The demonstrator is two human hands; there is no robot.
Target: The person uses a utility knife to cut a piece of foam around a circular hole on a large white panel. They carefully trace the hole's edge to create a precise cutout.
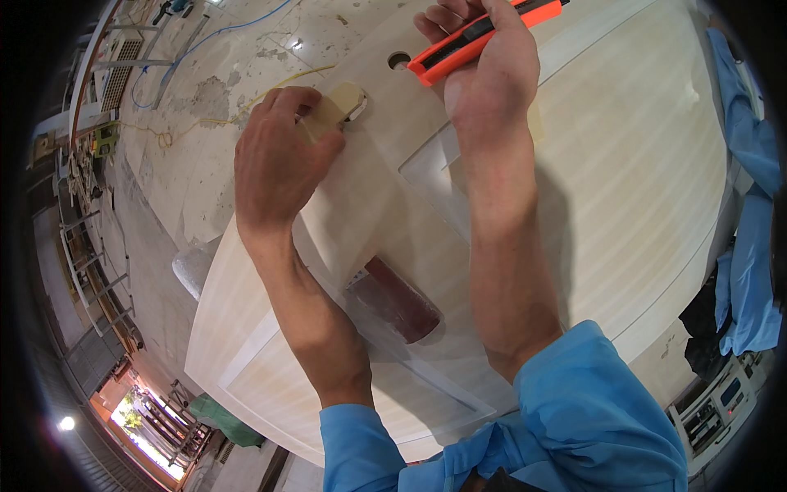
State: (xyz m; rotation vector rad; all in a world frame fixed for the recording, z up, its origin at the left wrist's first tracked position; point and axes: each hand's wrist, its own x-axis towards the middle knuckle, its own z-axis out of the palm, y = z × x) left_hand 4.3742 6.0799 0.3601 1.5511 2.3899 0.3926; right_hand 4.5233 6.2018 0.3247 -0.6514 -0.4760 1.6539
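A large pale panel (361,221) with rectangular outlines lies under both my arms. At its far left part my left hand (283,156) curls around a pale yellow piece with a rounded end (338,105); its exact kind I cannot make out. A whitish and dark edge shows at that piece's tip. Farther off and to the right, the fingers of my right hand (496,70) are wrapped round an orange and black utility knife (459,49), held above the panel near a round hole (398,60). Between my forearms a dark red sanding block (398,303) rests on the panel.
A yellow cord (197,125) and a blue hose (217,31) run over the stained floor at the left. Metal frames (94,271) stand along the left side. Close to the panel's right edge is a person in blue clothing (750,254), with a grey machine (725,402) nearby.
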